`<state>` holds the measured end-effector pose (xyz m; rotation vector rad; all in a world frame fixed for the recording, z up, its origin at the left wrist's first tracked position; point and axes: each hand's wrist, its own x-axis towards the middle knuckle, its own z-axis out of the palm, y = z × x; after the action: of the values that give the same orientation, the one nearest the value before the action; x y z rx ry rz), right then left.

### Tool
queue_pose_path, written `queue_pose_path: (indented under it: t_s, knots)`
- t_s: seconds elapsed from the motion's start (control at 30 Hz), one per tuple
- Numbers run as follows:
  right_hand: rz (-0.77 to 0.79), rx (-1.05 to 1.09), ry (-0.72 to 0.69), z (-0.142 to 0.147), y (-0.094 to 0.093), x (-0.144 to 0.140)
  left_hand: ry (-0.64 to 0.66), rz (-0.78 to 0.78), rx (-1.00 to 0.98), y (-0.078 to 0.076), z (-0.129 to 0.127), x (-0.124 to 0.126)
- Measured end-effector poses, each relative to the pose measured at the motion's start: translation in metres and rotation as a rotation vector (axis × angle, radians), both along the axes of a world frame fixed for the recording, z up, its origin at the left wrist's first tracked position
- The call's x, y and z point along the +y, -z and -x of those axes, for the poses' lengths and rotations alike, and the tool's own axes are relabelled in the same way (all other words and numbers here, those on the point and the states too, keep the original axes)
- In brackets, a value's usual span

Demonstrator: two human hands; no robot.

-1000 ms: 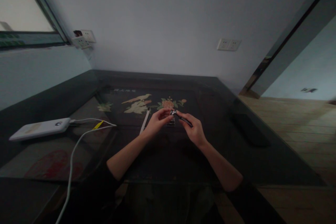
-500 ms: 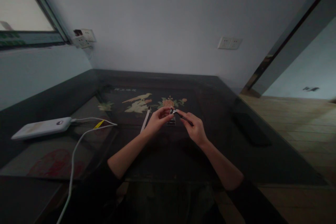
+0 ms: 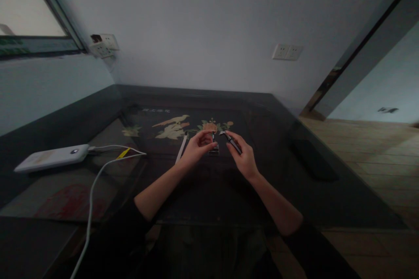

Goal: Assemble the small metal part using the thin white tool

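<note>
Between the thumb and fingers of my left hand (image 3: 197, 146) is a small dark piece (image 3: 213, 136), held upright; it is too small to name. My right hand (image 3: 242, 157) is closed around the dark handle of what looks like a razor (image 3: 233, 143). Its silvery end points up and left, a small gap away from the piece in my left hand. Below and between both hands, a small clear or shiny case (image 3: 214, 150) lies on the table, partly covered by my left fingers. Beside my left wrist lies a long narrow white strip (image 3: 181, 148).
The dark glossy table (image 3: 262, 200) has a bird-and-flower picture on it. To the left are a white power bank (image 3: 52, 159) and a white cable (image 3: 93, 192) with a yellow tag. A dark flat phone-like object (image 3: 316, 161) lies right. A wall (image 3: 196, 30) stands behind.
My right hand has drawn the razor slightly away to the right, so its silvery end is now apart from the small piece in my left hand. The left hand has barely moved.
</note>
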<state>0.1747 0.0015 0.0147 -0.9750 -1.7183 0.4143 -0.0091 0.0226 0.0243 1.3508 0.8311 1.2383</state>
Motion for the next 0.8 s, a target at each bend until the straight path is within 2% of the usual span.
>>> queue_pose_path:
  t_s: [0.23, 0.47, 0.67, 0.8]
  knots:
    - [0.119, 0.09, 0.02, 0.0, 0.009, 0.006, 0.002, -0.03, 0.003, 0.006, 0.001, 0.006]
    - [0.287, 0.149, -0.013, 0.0, 0.015, 0.011, -0.076, -0.05, 0.0, 0.009, 0.004, 0.011]
    - [0.456, 0.165, -0.106, 0.003, 0.019, 0.015, -0.167, -0.083, -0.013, 0.007, 0.012, 0.02]
    - [0.613, 0.183, -0.174, 0.021, 0.02, 0.021, -0.225, -0.116, -0.016, 0.005, 0.02, 0.027]
